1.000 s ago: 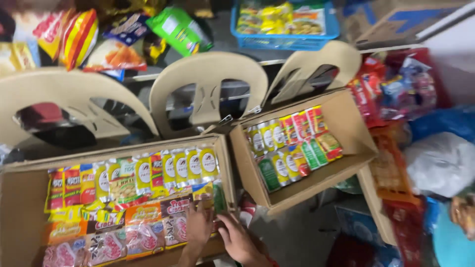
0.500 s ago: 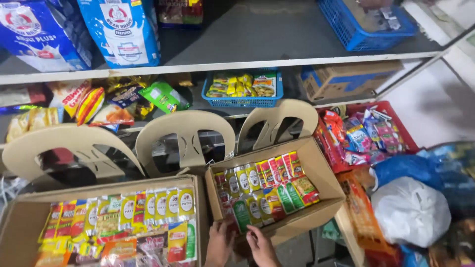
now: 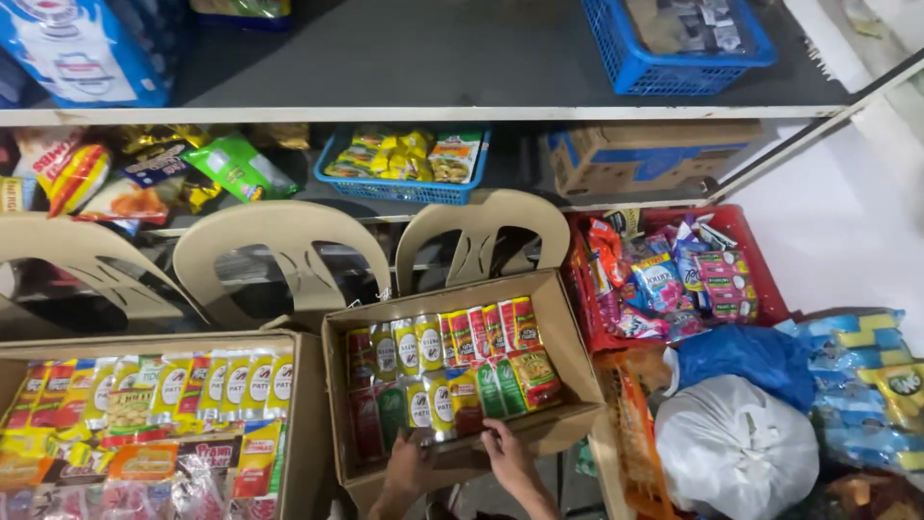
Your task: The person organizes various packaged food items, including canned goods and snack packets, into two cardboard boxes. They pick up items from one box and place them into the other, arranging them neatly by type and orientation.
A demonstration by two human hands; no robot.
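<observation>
An open cardboard box (image 3: 570,358) rests on a beige plastic chair and holds rows of upright red, green and yellow sachets (image 3: 445,374). Both my hands are at its near wall. My left hand (image 3: 409,469) grips the front edge near the left corner, its fingers reaching over beside the green sachets. My right hand (image 3: 507,453) curls over the same front edge a little further right, fingertips inside the box. Neither hand holds a sachet.
A second sachet-filled cardboard box (image 3: 310,414) stands close on the left. Behind are beige chair backs (image 3: 279,252) and shelves with a blue basket (image 3: 404,191) and a carton (image 3: 645,154). On the right stand a red crate of packets (image 3: 762,279), a blue bag (image 3: 751,351) and a white bag (image 3: 736,445).
My hands have shifted from the left box's corner to the front edge of the middle box. The view has tilted up and to the right, showing more of the shelves.
</observation>
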